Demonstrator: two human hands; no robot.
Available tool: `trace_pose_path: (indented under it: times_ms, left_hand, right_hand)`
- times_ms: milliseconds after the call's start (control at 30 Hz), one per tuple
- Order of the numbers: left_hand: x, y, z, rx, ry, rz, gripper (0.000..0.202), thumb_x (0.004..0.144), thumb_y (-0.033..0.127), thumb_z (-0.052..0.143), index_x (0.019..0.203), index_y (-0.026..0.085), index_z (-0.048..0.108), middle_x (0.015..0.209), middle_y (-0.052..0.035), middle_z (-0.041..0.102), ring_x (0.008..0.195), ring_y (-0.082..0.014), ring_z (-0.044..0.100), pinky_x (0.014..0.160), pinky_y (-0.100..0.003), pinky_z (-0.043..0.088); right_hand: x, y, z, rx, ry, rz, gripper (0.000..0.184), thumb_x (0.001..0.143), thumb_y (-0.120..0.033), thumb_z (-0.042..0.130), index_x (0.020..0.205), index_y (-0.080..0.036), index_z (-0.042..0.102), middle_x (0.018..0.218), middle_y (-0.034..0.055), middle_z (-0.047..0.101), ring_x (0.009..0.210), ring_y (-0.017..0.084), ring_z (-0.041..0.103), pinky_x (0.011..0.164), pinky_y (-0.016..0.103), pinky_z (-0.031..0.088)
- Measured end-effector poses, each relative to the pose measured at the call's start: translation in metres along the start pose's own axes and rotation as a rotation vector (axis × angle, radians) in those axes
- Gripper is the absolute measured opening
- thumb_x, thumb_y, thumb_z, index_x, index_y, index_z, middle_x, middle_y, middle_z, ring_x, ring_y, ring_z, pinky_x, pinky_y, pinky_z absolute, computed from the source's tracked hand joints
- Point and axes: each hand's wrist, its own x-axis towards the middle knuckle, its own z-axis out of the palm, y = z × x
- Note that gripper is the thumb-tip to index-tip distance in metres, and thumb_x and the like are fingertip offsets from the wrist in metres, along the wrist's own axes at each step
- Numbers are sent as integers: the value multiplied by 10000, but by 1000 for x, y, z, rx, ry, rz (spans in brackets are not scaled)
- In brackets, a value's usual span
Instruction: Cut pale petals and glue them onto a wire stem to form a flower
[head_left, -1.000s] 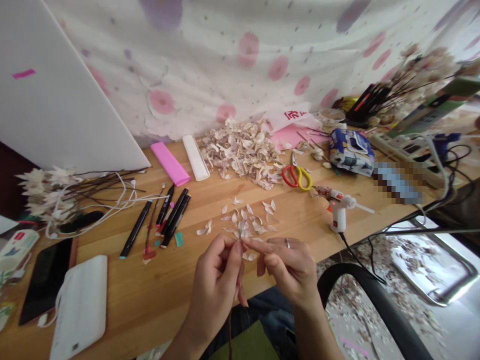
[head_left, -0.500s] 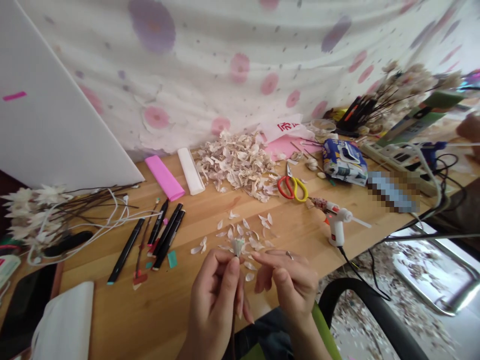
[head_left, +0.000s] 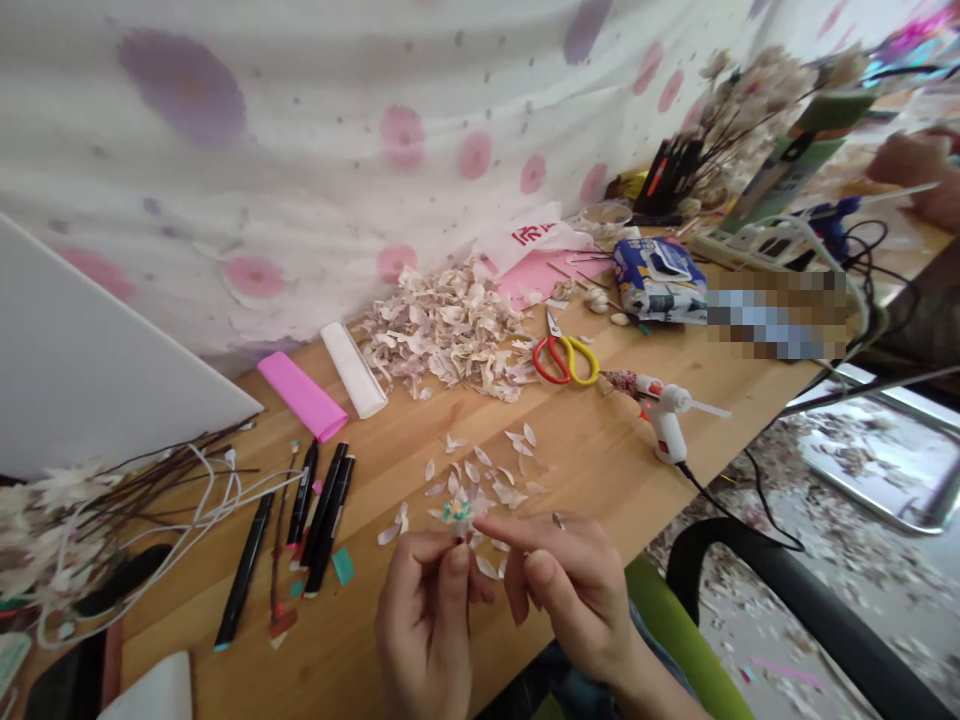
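Note:
My left hand (head_left: pixel 424 620) pinches the thin stem of a small paper flower (head_left: pixel 456 511) between thumb and fingers. Green and orange bits show at the flower's centre. My right hand (head_left: pixel 577 580) is beside it, its index finger stretched out with the tip at the flower's edge. The thumb stays apart from that finger, and I see nothing held there. Loose pale petals (head_left: pixel 508 494) lie scattered on the table just beyond both hands. Farther back a large heap of petals (head_left: pixel 450 330) rests against the curtain side.
Scissors (head_left: pixel 561 358) with red and yellow handles lie right of the heap. A white glue gun (head_left: pixel 667 420) sits near the table's right edge, its cord hanging down. Black markers (head_left: pixel 326 515) and a pink crepe paper roll (head_left: pixel 302 395) lie left. Another person's hand (head_left: pixel 911 165) is at far right.
The view has shifted and tilted. The flower has tipped from side-on so its green and orange centre faces me, and my right index fingertip has come closer to it.

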Motion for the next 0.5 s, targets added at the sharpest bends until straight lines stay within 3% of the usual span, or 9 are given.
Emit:
trace_pose_path:
  times_ms: [133, 300, 400, 500]
  left_hand:
    - [3, -10, -3, 139, 38, 152, 209, 985, 370, 580, 842, 234, 650, 620, 37, 687, 528, -118, 656, 549, -192, 538]
    - [-3, -22, -2, 296, 166, 288, 166, 959, 312, 619, 809, 253, 659, 694, 24, 738, 617, -153, 699, 600, -230, 560]
    - [-8, -32, -6, 344, 232, 268, 77, 908, 284, 686, 839, 257, 664, 796, -2, 769, 724, -202, 729, 662, -293, 585]
    - [-10, -44, -16, 295, 141, 143, 72, 876, 264, 719, 842, 256, 656, 838, -12, 773, 816, -227, 738, 713, -327, 590]
  right_hand:
    - [0, -3, 2, 87, -21, 21, 343, 1069, -363, 488, 1363, -319, 660, 557, -68, 541, 457, 85, 521, 560, 200, 456]
    - [-5, -7, 5, 214, -51, 186, 322, 1048, -318, 537, 1338, -330, 676, 522, -81, 472, 405, 60, 444, 433, 170, 338]
    - [-9, -8, 7, 309, -46, 262, 324, 1010, -322, 604, 1322, -322, 690, 523, -89, 412, 381, 51, 388, 384, 157, 286]
    - [-14, -9, 10, 352, -6, 312, 344, 955, -321, 687, 1298, -343, 705, 564, -93, 372, 382, 40, 358, 370, 145, 268]
